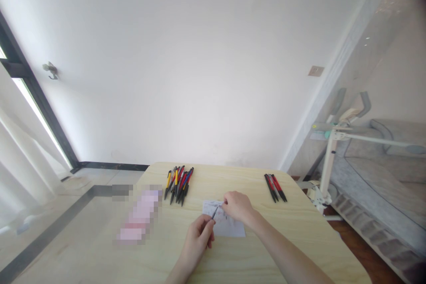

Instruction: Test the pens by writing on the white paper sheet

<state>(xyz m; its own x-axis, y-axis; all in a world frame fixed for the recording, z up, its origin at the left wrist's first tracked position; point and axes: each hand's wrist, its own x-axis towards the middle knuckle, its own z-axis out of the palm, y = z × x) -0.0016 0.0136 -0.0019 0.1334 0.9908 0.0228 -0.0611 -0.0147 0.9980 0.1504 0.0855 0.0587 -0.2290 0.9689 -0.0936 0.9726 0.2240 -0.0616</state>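
My left hand [200, 232] is closed around a slim dark pen [214, 213], which points up and to the right over the paper. My right hand [237, 205] is pinched just beyond the pen's far end; whatever lies between its fingertips is too small to make out. Beneath both hands is a white sheet of paper [233, 229] with dark scribbles on its upper part. To the far left of the paper lies a bunch of pens [179, 185] with yellow, red, blue and grey barrels. A smaller group of red and grey pens [275, 187] lies at the right.
The light wooden table [282, 235] reaches to a white wall [213, 66]. A blurred-out pink patch [140, 217] covers its left edge. At the right stand a white exercise machine [329, 164] and a grey sofa [382, 177]. A white curtain [26, 168] hangs at the left.
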